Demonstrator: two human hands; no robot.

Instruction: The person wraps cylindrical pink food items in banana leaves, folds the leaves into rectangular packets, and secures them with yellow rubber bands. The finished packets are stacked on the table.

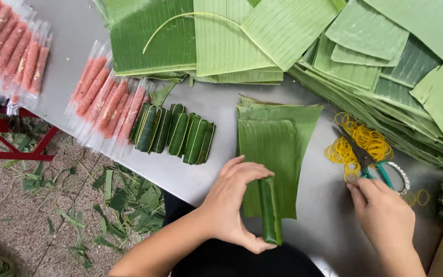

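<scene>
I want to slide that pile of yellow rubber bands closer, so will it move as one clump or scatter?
The yellow rubber bands lie loose, so they would probably scatter. They look light and thin, likely dragging on the metal table. The scissors rest on them and may snag some.

I work at a grey metal bench [221, 110] with a dull sheen under even, soft light; below its edge on my left lies a speckled stone floor [11, 205], strewn with green leaf scraps [129, 197]; a red metal frame [11, 138] stands there beside the bench.
</scene>
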